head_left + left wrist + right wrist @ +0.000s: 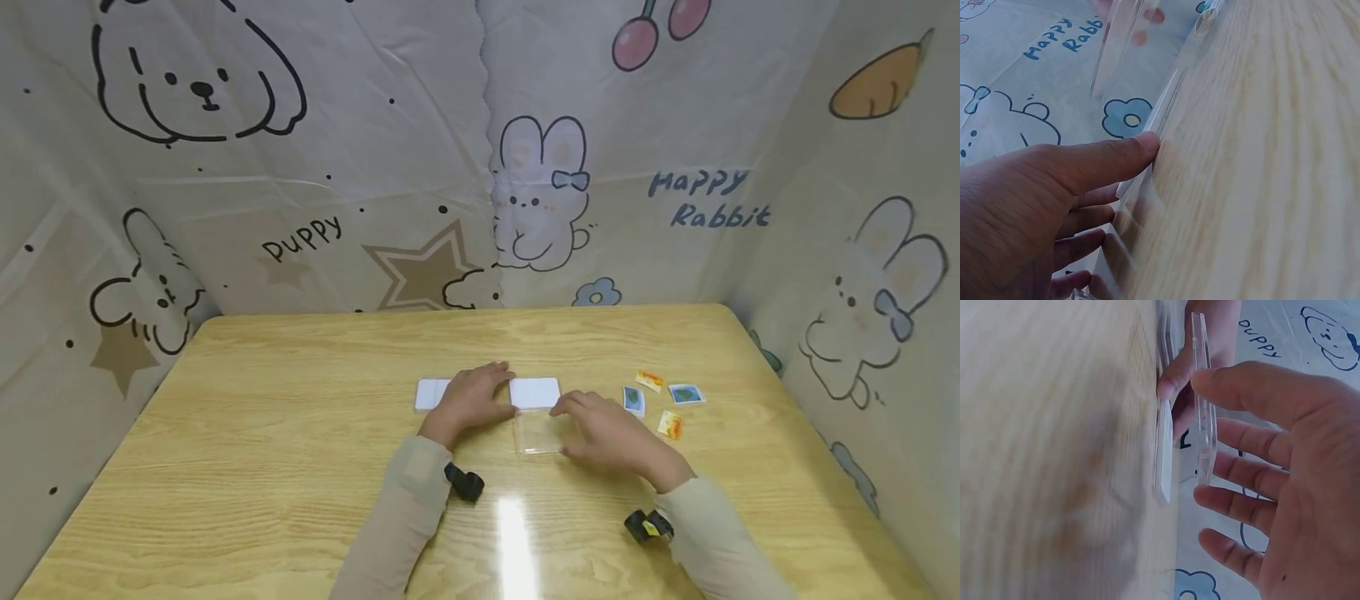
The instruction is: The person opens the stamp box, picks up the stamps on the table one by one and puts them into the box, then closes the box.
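Panel point(534, 433): 1, clear, in right hand point(611, 433); small pictures point(633, 401): 4

In the head view, the right grip point(607, 432) partly hides the clear cover point(538, 433).

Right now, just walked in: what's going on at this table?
A person is working with both hands. The left hand holds the left end of a white slab on the table. The right hand pinches a clear plastic plate, held up off the table and apart from that slab. Another white slab lies to the left, partly hidden by the left hand. Four small picture pieces lie loose to the right, two orange and two blue.
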`<state>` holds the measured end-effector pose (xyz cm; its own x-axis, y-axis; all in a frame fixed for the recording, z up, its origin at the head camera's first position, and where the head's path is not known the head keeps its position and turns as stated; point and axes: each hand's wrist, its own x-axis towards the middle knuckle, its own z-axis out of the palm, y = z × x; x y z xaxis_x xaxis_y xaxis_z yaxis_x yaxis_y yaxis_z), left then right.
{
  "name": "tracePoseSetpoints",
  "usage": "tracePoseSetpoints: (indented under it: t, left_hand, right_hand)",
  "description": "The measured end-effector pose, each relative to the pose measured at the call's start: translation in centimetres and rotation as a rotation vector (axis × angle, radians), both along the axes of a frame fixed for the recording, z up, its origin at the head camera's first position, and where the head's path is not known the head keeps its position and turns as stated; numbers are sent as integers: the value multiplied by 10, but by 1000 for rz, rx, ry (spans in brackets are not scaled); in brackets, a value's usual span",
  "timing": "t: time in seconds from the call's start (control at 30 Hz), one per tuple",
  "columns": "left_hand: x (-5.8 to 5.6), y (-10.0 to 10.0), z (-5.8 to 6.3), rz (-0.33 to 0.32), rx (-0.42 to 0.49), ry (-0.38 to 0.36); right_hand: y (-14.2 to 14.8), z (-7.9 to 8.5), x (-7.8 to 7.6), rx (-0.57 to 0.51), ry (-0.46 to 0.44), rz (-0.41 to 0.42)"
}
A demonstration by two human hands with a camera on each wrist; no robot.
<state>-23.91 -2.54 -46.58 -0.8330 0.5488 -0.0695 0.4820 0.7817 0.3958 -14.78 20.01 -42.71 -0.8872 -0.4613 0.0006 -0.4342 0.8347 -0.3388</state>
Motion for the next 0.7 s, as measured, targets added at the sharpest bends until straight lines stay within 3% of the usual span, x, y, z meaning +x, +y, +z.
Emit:
tracePoseSetpoints:
  t: [0.7]
  left_hand:
    - [0, 1, 3, -1, -11, -29]
  right_hand:
    - [-6, -15, 38, 28, -18, 62]
